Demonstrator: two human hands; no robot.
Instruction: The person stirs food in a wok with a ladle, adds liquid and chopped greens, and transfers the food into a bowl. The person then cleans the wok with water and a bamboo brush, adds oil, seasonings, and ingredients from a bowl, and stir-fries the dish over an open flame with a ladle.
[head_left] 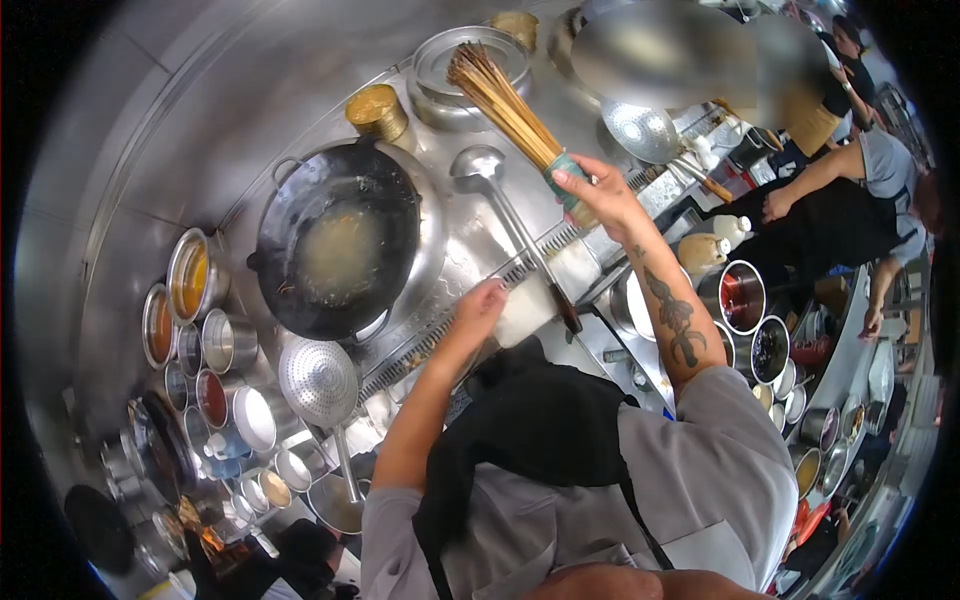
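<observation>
My right hand (592, 190) is wrapped round the green-bound handle of a bamboo wok brush (510, 108), its bristles pointing up and to the left. My left hand (482, 308) is at the counter's front edge, fingers curled together; whether anything is in them is hidden. A ladle (508, 215) lies between my hands, its bowl towards the back and its dark handle end towards me. To the left, a black wok (385, 215) holds a little cloudy liquid with some bits in it. A perforated skimmer (318, 382) rests below the wok.
Metal pots of sauce (190, 280) and several small containers (258, 418) stand at the left. A lidded pot (470, 70) and a rusty tin (377, 110) are at the back. Another strainer (640, 130), bottles (705, 248) and more pots are right, where other people (850, 190) stand.
</observation>
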